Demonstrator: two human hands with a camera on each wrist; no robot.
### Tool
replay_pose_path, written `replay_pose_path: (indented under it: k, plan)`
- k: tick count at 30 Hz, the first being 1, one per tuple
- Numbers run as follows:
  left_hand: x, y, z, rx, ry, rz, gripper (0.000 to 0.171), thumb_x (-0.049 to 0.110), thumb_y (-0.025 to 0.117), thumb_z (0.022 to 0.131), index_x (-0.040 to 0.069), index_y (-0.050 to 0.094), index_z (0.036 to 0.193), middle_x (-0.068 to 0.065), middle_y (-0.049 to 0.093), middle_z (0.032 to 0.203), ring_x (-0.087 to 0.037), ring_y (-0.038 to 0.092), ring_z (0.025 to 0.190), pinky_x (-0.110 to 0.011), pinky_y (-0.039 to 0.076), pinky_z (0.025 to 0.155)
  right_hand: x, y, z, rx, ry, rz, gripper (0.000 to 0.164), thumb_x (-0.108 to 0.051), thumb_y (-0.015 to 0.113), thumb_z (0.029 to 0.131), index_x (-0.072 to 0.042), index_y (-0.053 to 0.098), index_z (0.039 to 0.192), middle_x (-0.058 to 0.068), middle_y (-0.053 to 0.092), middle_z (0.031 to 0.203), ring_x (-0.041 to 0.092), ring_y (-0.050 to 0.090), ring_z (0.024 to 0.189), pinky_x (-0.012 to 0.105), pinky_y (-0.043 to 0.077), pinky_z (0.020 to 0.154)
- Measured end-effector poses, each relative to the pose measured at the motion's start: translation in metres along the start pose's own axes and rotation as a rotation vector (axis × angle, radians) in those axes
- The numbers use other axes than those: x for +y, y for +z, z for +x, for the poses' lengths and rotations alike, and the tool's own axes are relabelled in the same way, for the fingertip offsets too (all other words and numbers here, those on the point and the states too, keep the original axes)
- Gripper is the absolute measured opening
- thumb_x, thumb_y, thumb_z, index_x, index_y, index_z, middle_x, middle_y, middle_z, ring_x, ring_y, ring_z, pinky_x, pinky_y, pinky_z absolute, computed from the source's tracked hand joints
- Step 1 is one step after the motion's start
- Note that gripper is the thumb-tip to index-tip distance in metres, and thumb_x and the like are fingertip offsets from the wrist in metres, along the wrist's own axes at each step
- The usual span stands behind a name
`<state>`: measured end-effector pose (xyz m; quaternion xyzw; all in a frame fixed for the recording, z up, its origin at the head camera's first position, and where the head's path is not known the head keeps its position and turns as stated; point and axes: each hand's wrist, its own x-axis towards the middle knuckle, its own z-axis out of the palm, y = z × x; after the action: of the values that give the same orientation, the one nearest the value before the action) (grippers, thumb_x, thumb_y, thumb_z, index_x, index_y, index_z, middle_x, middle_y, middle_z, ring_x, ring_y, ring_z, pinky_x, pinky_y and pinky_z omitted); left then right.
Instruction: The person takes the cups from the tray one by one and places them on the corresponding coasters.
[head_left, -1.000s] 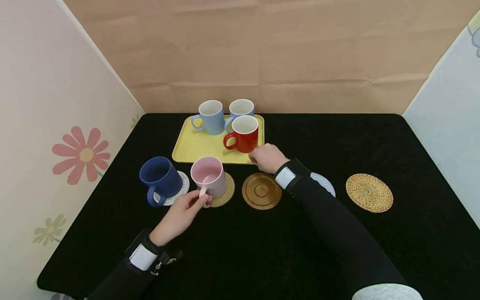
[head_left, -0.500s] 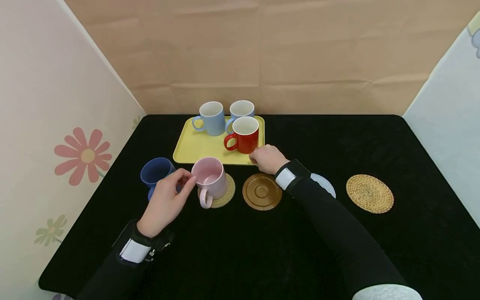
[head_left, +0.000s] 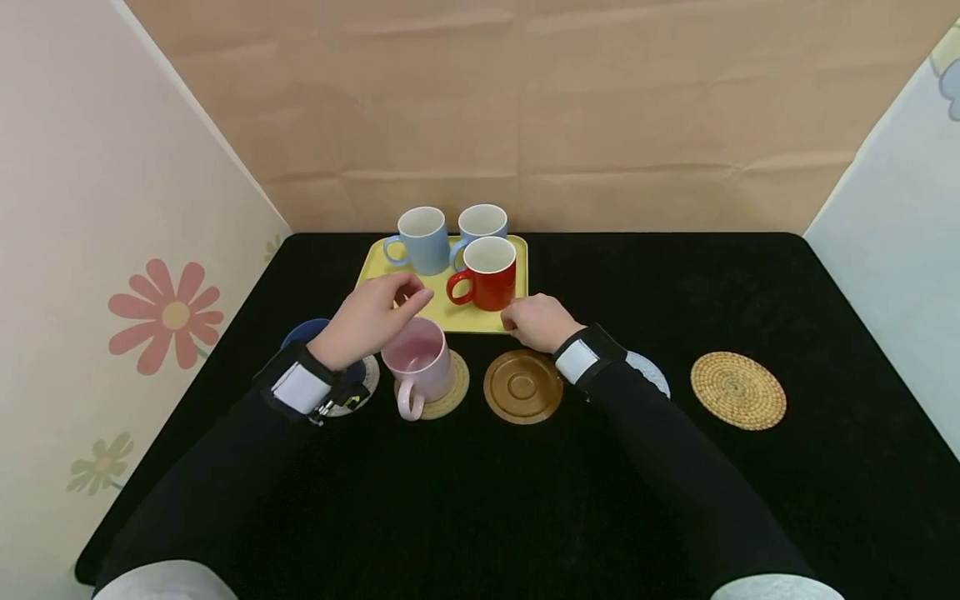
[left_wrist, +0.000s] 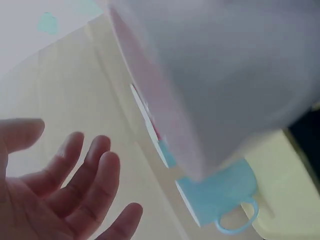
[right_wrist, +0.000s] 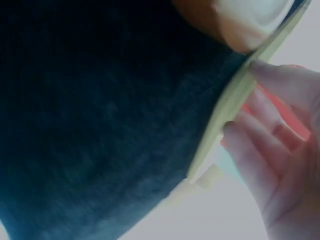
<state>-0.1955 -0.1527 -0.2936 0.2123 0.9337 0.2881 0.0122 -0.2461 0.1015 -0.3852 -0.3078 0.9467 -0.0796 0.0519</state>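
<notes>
My left hand [head_left: 371, 321], fingers loosely bent, hovers above the pink mug [head_left: 427, 375] and in front of the tray, holding nothing. That mug stands on a round woven coaster [head_left: 459, 387], its handle facing me. My right hand [head_left: 542, 322] grips the front right corner of the yellow tray [head_left: 468, 320]; in the right wrist view the thumb and a fingertip lie at the tray's rim [right_wrist: 220, 117]. On the tray are a red mug [head_left: 495, 283] and two light blue mugs, one at left [head_left: 426, 250] and one behind the red [head_left: 483, 222].
A dark blue mug [head_left: 303, 332] stands at the left by a white coaster [head_left: 369, 379], mostly hidden by my left arm. To the right lie a brown wooden saucer [head_left: 523, 387], a pale coaster [head_left: 648, 373] partly under my right sleeve, and a straw coaster [head_left: 738, 390].
My left hand has let go of the pink mug's handle, drawn back left, then moved up and forward toward the tray. The right hand stays at the tray corner.
</notes>
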Motion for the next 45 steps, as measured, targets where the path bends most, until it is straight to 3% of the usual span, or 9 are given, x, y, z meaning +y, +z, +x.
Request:
replay_pose_path:
  k: [5,8,11,18,23,28,38,42,45]
  plan:
    - [-0.006,-0.004,0.028,-0.151,-0.01,0.051,0.026,0.029,0.055,0.1,0.006,0.061,0.108,-0.008,0.064,0.096,-0.023,0.055,0.079,-0.034,0.048,0.068,0.001,-0.006,-0.015,-0.076,-0.011,0.025,0.018,-0.016,0.07,0.09,-0.007,0.07,0.106,0.006,0.064,0.098,0.02,0.056,0.081,0.035,0.05,0.078]
    - [-0.013,-0.002,0.046,-0.239,-0.016,0.035,0.027,0.028,0.053,0.101,0.004,0.059,0.111,-0.011,0.063,0.103,-0.024,0.056,0.084,-0.035,0.049,0.074,0.012,-0.005,-0.034,-0.05,-0.006,0.086,0.024,-0.017,0.069,0.091,-0.007,0.068,0.113,0.007,0.063,0.108,0.019,0.059,0.089,0.035,0.051,0.08]
    - [-0.02,0.003,0.063,-0.286,-0.025,0.021,0.029,0.026,0.052,0.102,0.002,0.057,0.115,-0.013,0.062,0.109,-0.026,0.055,0.092,-0.038,0.048,0.082,0.03,-0.004,-0.058,-0.006,0.004,0.112,0.028,-0.018,0.068,0.092,-0.006,0.065,0.117,0.009,0.06,0.117,0.02,0.061,0.095,0.036,0.052,0.08]
    - [-0.033,0.013,0.091,-0.369,-0.072,0.045,0.034,0.023,0.051,0.101,-0.005,0.054,0.119,-0.021,0.059,0.115,-0.033,0.055,0.102,-0.041,0.045,0.091,0.079,-0.015,-0.105,-0.014,0.169,0.119,0.039,-0.019,0.067,0.092,0.0,0.058,0.125,0.02,0.052,0.127,0.029,0.061,0.098,0.045,0.052,0.08]
    - [-0.033,0.014,0.1,-0.452,-0.116,-0.021,0.037,0.022,0.05,0.102,-0.008,0.052,0.123,-0.023,0.058,0.122,-0.037,0.055,0.109,-0.042,0.044,0.095,0.103,-0.017,-0.118,-0.055,0.3,0.127,0.058,-0.029,0.066,0.093,0.005,0.047,0.135,0.032,0.037,0.139,0.047,0.046,0.119,0.059,0.044,0.089]
    - [-0.032,0.014,0.106,-0.475,-0.11,-0.078,0.036,0.02,0.049,0.102,-0.01,0.056,0.12,-0.024,0.061,0.117,-0.04,0.056,0.109,-0.039,0.042,0.095,0.114,-0.016,-0.119,-0.13,0.384,0.18,0.08,-0.041,0.066,0.09,0.008,0.032,0.144,0.039,0.019,0.146,0.058,0.022,0.13,0.068,0.031,0.098]
    - [-0.025,0.013,0.115,-0.516,-0.122,-0.081,0.034,0.02,0.053,0.101,-0.01,0.062,0.114,-0.018,0.068,0.1,-0.035,0.056,0.098,-0.026,0.039,0.071,0.111,-0.025,-0.118,-0.183,0.425,0.208,0.083,-0.043,0.067,0.089,0.011,0.033,0.142,0.042,0.02,0.143,0.061,0.025,0.126,0.068,0.031,0.097]
    - [-0.02,0.013,0.116,-0.551,-0.129,-0.021,0.033,0.019,0.055,0.099,-0.01,0.063,0.113,-0.017,0.07,0.098,-0.034,0.057,0.098,-0.025,0.038,0.068,0.111,-0.024,-0.117,-0.187,0.421,0.198,0.081,-0.043,0.067,0.089,0.01,0.034,0.141,0.042,0.02,0.143,0.062,0.025,0.126,0.069,0.031,0.096]
    - [-0.017,0.013,0.116,-0.593,-0.158,0.013,0.031,0.019,0.057,0.099,-0.009,0.063,0.11,-0.017,0.07,0.098,-0.031,0.06,0.099,-0.027,0.041,0.072,0.111,-0.023,-0.116,-0.189,0.415,0.196,0.081,-0.042,0.066,0.089,0.01,0.034,0.141,0.042,0.02,0.143,0.062,0.025,0.126,0.069,0.031,0.096]
